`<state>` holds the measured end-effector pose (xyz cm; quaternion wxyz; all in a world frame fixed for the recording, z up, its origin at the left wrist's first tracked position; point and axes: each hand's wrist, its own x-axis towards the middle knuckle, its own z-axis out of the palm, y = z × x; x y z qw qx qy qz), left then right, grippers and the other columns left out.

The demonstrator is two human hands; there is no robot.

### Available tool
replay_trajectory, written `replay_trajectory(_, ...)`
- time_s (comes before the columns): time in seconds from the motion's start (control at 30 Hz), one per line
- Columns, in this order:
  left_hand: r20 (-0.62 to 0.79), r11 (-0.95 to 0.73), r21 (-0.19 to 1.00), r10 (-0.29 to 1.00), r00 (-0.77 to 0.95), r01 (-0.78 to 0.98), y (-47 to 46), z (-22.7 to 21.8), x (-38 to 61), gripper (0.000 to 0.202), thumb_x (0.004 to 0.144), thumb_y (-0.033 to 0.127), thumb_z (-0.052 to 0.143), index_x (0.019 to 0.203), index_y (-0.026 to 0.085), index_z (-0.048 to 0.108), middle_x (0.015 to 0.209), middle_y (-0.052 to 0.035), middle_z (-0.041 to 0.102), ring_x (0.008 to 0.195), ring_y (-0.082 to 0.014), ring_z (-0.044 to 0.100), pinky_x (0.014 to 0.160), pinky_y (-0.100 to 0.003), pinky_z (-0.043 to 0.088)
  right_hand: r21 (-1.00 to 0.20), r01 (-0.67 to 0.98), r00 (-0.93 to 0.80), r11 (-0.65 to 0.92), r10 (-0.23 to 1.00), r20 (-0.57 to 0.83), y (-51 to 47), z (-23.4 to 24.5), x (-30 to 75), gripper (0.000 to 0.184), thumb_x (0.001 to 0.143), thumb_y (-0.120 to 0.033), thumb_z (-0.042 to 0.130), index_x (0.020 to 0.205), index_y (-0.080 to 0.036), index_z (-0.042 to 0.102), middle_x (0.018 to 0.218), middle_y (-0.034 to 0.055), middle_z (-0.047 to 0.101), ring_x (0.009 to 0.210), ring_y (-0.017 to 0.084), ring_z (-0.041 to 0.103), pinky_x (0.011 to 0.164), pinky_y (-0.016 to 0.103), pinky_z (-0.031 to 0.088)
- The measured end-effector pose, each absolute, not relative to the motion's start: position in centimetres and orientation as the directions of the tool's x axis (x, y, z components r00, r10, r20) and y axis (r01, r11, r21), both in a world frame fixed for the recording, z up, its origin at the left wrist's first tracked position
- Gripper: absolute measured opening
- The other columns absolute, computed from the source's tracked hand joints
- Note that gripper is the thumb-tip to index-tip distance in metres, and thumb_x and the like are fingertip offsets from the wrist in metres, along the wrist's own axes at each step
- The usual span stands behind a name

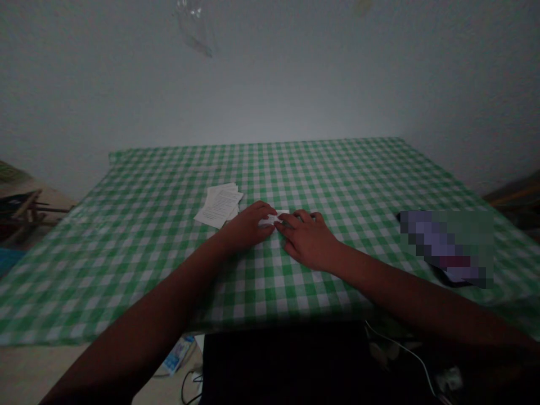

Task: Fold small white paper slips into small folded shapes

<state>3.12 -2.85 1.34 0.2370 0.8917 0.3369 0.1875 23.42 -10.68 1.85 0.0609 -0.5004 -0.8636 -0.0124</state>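
Observation:
A small piece of white paper (266, 221) lies on the tablecloth near the middle of the table, mostly covered by my fingers. My left hand (252, 224) comes in from the left, thumb and fingers closed on the paper. From the right, my right hand (311, 239) meets it, with bent fingers pressing on the same piece. The fingertips of both hands nearly touch. Just left of my left hand is a fanned stack of printed paper sheets (220, 206). Whether the paper under my fingers is folded cannot be made out.
A green and white checked tablecloth (320, 174) covers the table. A dark-edged, phone-like device (447, 247), largely pixelated, lies at the right. Behind the table stands a pale wall (270, 73). A white cable (415, 354) hangs below the front edge.

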Motion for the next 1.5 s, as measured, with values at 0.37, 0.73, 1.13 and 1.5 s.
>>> replay_trajectory(0.37, 0.214, -0.658, 0.564, 0.7, 0.681, 0.499, -2.7, 0.8, 3.6, 0.025, 0.085, 0.022, 0.06, 0.11, 0.018, 0.063, 0.116, -0.0076, 0.058, 0.099, -0.0181, 0.061, 0.094, -0.038, 0.053, -0.081, 0.872, -0.472, 0.483, 0.873, 0.123, -10.7, 2.1, 23.4, 0.048, 0.093, -0.031, 0.045, 0.139, -0.022, 0.053, 0.149, 0.0068, 0.048, 0.12, 0.034, 0.044, 0.087, 0.051, 0.037)
replay_trajectory(0.73, 0.2, -0.695, 0.547, 0.65, 0.734, 0.466, -2.1, 0.9, 3.0, 0.028, 0.083, 0.015, 0.056, 0.109, 0.02, 0.062, 0.117, -0.0066, 0.057, 0.107, -0.0188, 0.059, 0.102, -0.039, 0.048, -0.201, 0.887, -0.372, 0.416, 0.902, 0.221, -8.1, 1.2, 22.5, 0.022, 0.097, -0.035, 0.051, 0.105, -0.027, 0.07, 0.107, 0.0039, 0.069, 0.102, 0.026, 0.05, 0.074, 0.039, 0.029)
replay_trajectory(1.13, 0.125, -0.697, 0.476, 0.657, 0.744, 0.536, -3.4, 1.6, 3.6, 0.019, 0.087, 0.014, 0.051, 0.099, 0.017, 0.066, 0.119, -0.0087, 0.057, 0.114, -0.021, 0.056, 0.105, -0.04, 0.046, -0.274, 0.875, -0.344, 0.399, 0.911, 0.23, -8.0, 1.1, 22.8, 0.014, 0.092, -0.034, 0.059, 0.094, -0.025, 0.07, 0.103, 0.0037, 0.067, 0.102, 0.025, 0.049, 0.073, 0.036, 0.03)
replay_trajectory(1.5, 0.141, -0.692, 0.519, 0.648, 0.749, 0.501, -3.1, 1.6, 3.3, 0.02, 0.087, 0.017, 0.054, 0.103, 0.019, 0.066, 0.118, -0.007, 0.058, 0.112, -0.0203, 0.057, 0.102, -0.039, 0.048, -0.335, 0.843, -0.357, 0.42, 0.904, 0.234, -7.8, 0.7, 23.4, 0.026, 0.087, -0.044, 0.064, 0.105, -0.025, 0.067, 0.114, 0.0056, 0.065, 0.107, 0.027, 0.049, 0.08, 0.038, 0.034)
